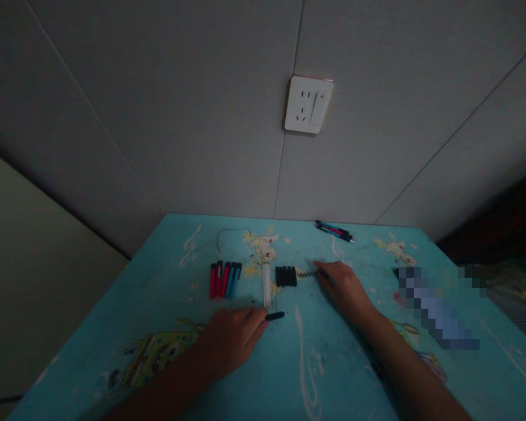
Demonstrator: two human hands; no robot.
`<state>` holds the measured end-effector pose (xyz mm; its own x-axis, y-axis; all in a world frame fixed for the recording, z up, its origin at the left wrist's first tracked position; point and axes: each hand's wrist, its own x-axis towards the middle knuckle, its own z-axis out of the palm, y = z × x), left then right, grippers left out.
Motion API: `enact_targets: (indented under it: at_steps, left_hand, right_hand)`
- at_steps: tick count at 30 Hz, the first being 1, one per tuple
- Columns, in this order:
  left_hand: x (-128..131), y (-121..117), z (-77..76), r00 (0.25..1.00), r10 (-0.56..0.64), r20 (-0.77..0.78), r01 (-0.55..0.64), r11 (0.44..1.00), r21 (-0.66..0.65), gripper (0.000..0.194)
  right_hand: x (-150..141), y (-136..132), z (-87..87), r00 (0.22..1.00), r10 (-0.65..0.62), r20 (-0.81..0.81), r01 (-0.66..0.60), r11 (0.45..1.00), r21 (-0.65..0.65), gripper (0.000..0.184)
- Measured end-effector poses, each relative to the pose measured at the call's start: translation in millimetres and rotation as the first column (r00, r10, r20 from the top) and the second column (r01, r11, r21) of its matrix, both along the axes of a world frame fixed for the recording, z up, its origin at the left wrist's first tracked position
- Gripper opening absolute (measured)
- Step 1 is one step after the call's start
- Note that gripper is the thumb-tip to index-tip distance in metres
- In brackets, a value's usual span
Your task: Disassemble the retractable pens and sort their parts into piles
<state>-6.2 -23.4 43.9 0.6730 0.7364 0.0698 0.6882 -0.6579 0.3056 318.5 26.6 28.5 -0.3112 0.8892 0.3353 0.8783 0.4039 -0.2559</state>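
Fingers of the left hand (238, 334) clamp a slim black plastic pen section (276, 316); toward two o'clock, the right hand (342, 286) touches small dark coiled springs (307, 273), grip unclear.

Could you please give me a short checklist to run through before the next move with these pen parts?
1. Left hand has the black piece in its fingers: ok.
2. Right hand clear of the row of small parts: not ok, its fingertips are at the row's end.
3. One small part gripped by the right hand: cannot tell, the fingers hide it.
4. White rods side by side: ok.
5. Red and blue tubes grouped, away from both hands: ok.
6. Pens near the wall, out of the hands' way: ok.
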Motion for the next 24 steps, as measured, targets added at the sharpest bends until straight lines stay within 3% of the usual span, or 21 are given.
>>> enact_targets:
  at_steps: [5, 8, 11, 13, 17, 21, 24]
  left_hand:
    - [0.2, 0.0, 1.7, 1.000, -0.009, -0.007, 0.009, 1.000, -0.009, 0.020]
    - [0.9, 0.7, 0.8, 1.000, 0.007, -0.016, -0.006, 1.000, 0.022, 0.018]
    - [2.3, 1.7, -4.5, 1.000, -0.014, -0.018, 0.015, 0.998, 0.058, 0.012]
    - [3.2, 2.1, -9.7, 0.998, -0.049, -0.024, 0.051, 0.995, 0.089, 0.007]
    - [3.1, 0.5, -14.3, 0.995, -0.099, -0.006, 0.098, 0.972, 0.215, 0.007]
    - [2.2, -1.9, -4.9, 0.991, -0.129, 0.036, 0.111, 0.941, 0.320, 0.010]
    - [2.9, -2.7, 0.9, 0.985, -0.168, 0.032, 0.146, 0.922, 0.358, 0.015]
  right_hand:
    - [-0.5, -4.2, 10.5, 1.000, -0.003, -0.015, 0.004, 0.999, 0.032, 0.032]
    - [-15.5, -19.7, 23.0, 0.994, 0.023, -0.106, -0.012, 0.995, 0.097, 0.028]
    - [-47.2, -44.3, 33.7, 0.960, 0.209, -0.186, -0.202, 0.978, 0.054, 0.029]
    - [-70.3, -59.3, 37.0, 0.923, 0.340, -0.179, -0.353, 0.935, -0.047, 0.029]
    - [-96.1, -72.0, 34.5, 0.904, 0.378, -0.197, -0.412, 0.894, -0.175, 0.022]
    - [-94.2, -69.3, 24.0, 0.922, 0.311, -0.229, -0.365, 0.894, -0.259, 0.023]
    - [-91.0, -67.2, 13.3, 0.943, 0.287, -0.170, -0.323, 0.913, -0.251, 0.032]
